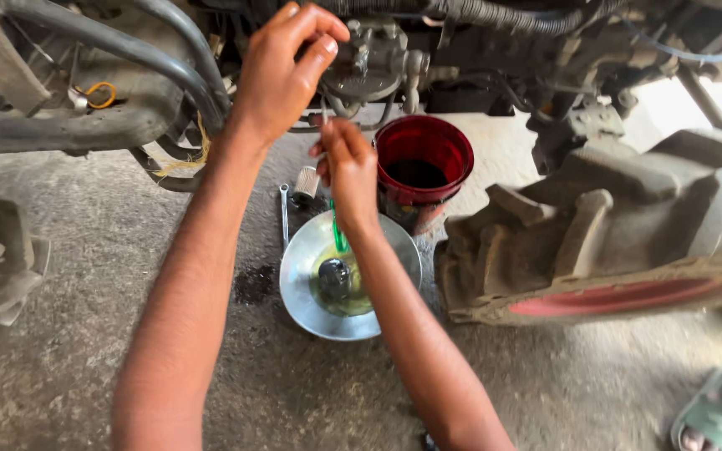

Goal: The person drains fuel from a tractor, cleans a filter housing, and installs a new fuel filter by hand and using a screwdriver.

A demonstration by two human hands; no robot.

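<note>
My left hand (pixel 282 71) reaches up to the underside of a machine, fingers curled around a small part beside a grey metal housing (pixel 373 63). My right hand (pixel 346 167) is just below it, pinched on a thin metal tool whose tip points up toward the housing. Under my right forearm a shiny metal bowl (pixel 298 276) lies on the ground, holding yellowish liquid, a dark round part (pixel 333 280) and a green-handled tool (pixel 338 238). A red funnel (pixel 424 159) with dark liquid stands behind the bowl.
A large muddy tractor tyre (pixel 612 225) with a red rim sits at right. Black hoses (pixel 127 50) run at upper left. A spanner (pixel 284 217) and a small white filter (pixel 306 182) lie on the concrete by the bowl. A sandalled foot (pixel 716 413) shows at bottom right.
</note>
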